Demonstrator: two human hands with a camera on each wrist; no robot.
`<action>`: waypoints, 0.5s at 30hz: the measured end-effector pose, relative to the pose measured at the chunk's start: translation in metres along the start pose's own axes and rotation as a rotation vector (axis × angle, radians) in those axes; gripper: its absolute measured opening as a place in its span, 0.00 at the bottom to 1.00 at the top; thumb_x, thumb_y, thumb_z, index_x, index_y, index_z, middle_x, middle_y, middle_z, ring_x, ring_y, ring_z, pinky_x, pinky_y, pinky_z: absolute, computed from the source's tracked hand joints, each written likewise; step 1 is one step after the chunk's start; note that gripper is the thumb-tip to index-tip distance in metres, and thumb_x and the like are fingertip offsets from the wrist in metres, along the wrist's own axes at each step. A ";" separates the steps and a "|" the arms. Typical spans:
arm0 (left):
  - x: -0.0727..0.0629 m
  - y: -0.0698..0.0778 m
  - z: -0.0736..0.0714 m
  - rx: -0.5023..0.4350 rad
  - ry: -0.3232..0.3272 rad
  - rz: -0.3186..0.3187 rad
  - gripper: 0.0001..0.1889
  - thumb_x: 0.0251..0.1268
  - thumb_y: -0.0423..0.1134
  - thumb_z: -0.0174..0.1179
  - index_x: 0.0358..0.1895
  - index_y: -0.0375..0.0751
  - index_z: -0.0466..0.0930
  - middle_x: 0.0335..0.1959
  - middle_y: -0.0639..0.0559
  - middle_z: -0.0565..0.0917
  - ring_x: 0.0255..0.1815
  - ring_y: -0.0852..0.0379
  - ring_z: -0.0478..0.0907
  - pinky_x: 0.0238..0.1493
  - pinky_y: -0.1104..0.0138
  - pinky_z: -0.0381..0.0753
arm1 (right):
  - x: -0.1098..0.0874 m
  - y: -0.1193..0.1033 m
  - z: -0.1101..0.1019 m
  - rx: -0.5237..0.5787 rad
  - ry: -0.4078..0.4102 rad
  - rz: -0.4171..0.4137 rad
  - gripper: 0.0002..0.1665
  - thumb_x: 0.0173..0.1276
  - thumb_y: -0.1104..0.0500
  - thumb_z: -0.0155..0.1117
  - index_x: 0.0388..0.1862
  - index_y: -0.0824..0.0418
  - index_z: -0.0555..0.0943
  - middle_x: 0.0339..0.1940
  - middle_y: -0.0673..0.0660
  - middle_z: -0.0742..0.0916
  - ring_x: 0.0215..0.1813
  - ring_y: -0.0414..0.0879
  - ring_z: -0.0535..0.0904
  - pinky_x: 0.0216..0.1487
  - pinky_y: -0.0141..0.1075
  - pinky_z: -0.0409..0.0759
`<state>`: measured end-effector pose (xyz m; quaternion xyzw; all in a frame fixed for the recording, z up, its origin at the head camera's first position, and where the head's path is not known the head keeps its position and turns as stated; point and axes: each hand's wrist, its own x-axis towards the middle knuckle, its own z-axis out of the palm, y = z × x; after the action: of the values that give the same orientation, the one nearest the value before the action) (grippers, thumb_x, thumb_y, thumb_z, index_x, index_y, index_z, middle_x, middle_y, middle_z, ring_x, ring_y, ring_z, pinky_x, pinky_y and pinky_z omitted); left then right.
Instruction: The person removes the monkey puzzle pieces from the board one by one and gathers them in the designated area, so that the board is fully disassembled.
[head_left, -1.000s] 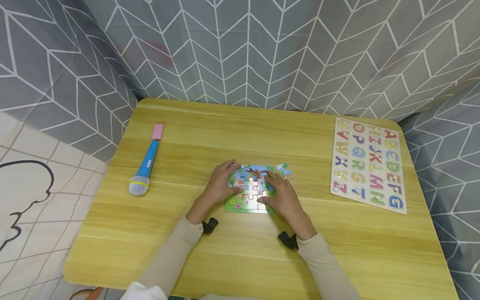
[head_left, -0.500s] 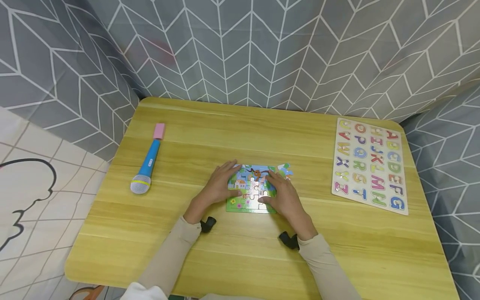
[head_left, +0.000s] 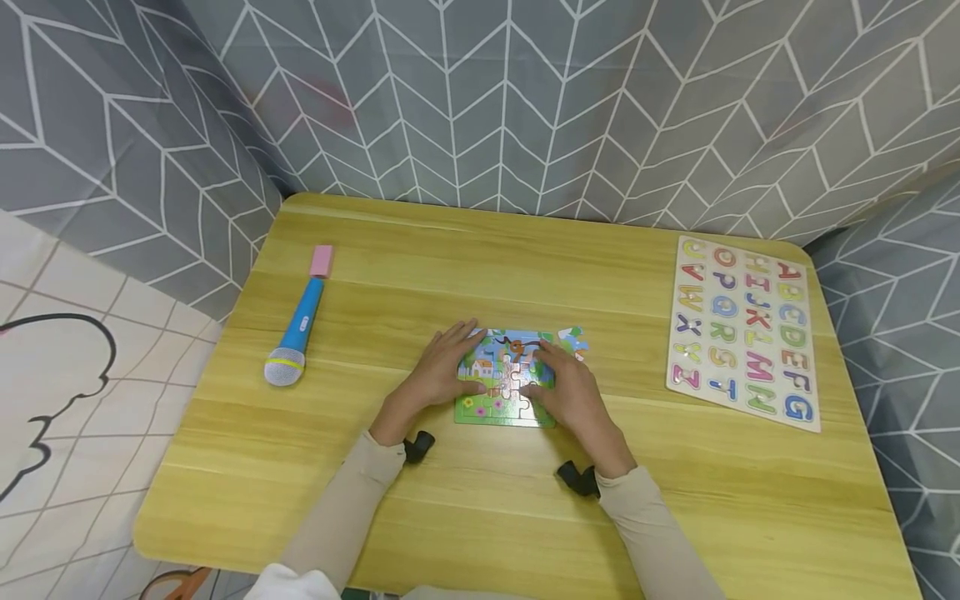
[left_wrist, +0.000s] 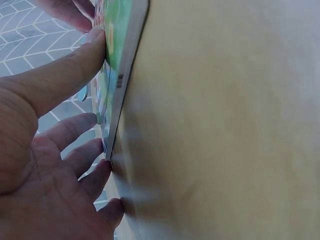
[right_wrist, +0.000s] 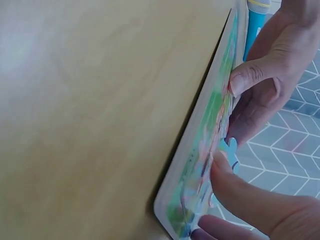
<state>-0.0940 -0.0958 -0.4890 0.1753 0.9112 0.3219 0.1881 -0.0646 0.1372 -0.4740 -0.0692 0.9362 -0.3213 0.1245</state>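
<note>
A jigsaw puzzle [head_left: 483, 408] in a flat tray with a green border lies between both hands. My left hand [head_left: 433, 373] spans its left side; in the left wrist view the thumb [left_wrist: 75, 67] rests on the top face while the other fingers, fairly straight, touch near the edge. My right hand [head_left: 573, 396] lies over the right side, its thumb [right_wrist: 232, 182] pressing the pieces in the right wrist view. Its other fingers are partly hidden there. Loose puzzle pieces [head_left: 572, 337] lie just beyond the tray's upper right corner, partly behind the right hand.
A blue toy microphone [head_left: 296, 329] and a pink block [head_left: 322, 260] lie at the left of the wooden table [head_left: 480, 275]. A letter board [head_left: 738, 333] with knobbed alphabet pieces lies at the right. Grey patterned curtains [head_left: 480, 100] hang behind the table.
My right thumb has shifted slightly on the puzzle's surface. Both hands otherwise stay around the puzzle, and the whole view has drifted a little.
</note>
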 end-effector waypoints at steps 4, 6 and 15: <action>-0.001 0.001 -0.002 -0.006 -0.002 -0.002 0.49 0.55 0.45 0.75 0.79 0.44 0.58 0.84 0.44 0.51 0.85 0.43 0.43 0.84 0.42 0.37 | 0.003 -0.002 0.002 0.021 0.081 -0.018 0.35 0.60 0.54 0.77 0.64 0.68 0.79 0.71 0.65 0.78 0.74 0.66 0.70 0.75 0.62 0.68; -0.001 0.001 -0.002 -0.004 -0.002 -0.001 0.49 0.55 0.45 0.75 0.79 0.43 0.58 0.83 0.44 0.52 0.85 0.42 0.43 0.84 0.42 0.38 | 0.004 -0.003 0.003 0.036 0.116 -0.045 0.33 0.61 0.55 0.76 0.63 0.68 0.80 0.68 0.67 0.80 0.72 0.66 0.72 0.73 0.61 0.70; -0.001 0.001 -0.003 0.001 0.001 0.002 0.49 0.54 0.45 0.75 0.79 0.43 0.58 0.83 0.43 0.52 0.85 0.42 0.44 0.84 0.41 0.40 | 0.019 -0.006 0.007 0.105 0.162 -0.080 0.24 0.65 0.57 0.72 0.58 0.67 0.83 0.56 0.66 0.87 0.59 0.63 0.82 0.63 0.58 0.80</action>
<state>-0.0941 -0.0971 -0.4862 0.1760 0.9113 0.3217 0.1873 -0.0802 0.1247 -0.4792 -0.0737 0.9216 -0.3792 0.0387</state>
